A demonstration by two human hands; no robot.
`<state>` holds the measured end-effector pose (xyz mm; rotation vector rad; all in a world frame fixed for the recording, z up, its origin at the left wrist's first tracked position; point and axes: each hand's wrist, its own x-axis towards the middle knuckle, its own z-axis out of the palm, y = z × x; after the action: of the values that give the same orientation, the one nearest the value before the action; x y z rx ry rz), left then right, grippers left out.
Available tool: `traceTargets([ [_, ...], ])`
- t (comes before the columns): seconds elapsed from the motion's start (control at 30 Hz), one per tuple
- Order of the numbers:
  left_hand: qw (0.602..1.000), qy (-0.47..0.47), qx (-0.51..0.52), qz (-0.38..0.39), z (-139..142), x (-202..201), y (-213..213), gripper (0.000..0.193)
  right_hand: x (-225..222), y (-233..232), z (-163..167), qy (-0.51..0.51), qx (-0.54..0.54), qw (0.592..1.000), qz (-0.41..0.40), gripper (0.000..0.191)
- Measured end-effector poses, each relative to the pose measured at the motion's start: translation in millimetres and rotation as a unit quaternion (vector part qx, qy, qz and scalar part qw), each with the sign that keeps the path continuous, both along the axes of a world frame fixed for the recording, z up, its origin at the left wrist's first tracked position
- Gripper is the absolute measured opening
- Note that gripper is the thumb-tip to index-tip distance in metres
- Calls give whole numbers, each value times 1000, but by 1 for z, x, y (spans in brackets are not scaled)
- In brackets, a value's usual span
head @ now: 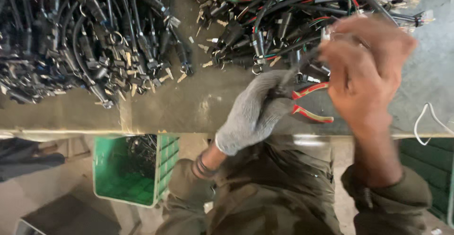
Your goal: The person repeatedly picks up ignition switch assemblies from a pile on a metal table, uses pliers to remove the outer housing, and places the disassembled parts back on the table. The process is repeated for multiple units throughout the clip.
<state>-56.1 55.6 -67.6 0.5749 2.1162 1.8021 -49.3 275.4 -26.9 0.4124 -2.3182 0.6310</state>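
Note:
My left hand (pixel 253 114), in a grey knit glove, grips a pair of pliers with red handles (pixel 309 105) just above the workbench (pixel 189 107). My bare right hand (pixel 366 69) is blurred by motion and is raised to the right of the pliers. Its fingers pinch a thin cable end with a small clear connector (pixel 327 34). The pliers' jaws point toward that cable and are partly hidden by the glove.
A heap of black cable assemblies with small keys (pixel 85 41) lies at the left of the bench. A second heap with black, red and green wires (pixel 283 17) lies behind my hands. A green plastic crate (pixel 135 168) sits below the bench edge. A white wire loop (pixel 425 121) lies at the right.

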Motion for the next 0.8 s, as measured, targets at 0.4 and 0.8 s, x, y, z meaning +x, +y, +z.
traceTargets([
  [0.4,936,-143,69,314,-11,19,-49,53,72,-28,-75,-278,115,948,-107,69],
  [0.8,979,-47,176,96,15,45,-17,63,79,-41,-87,-548,-563,605,130,35],
])
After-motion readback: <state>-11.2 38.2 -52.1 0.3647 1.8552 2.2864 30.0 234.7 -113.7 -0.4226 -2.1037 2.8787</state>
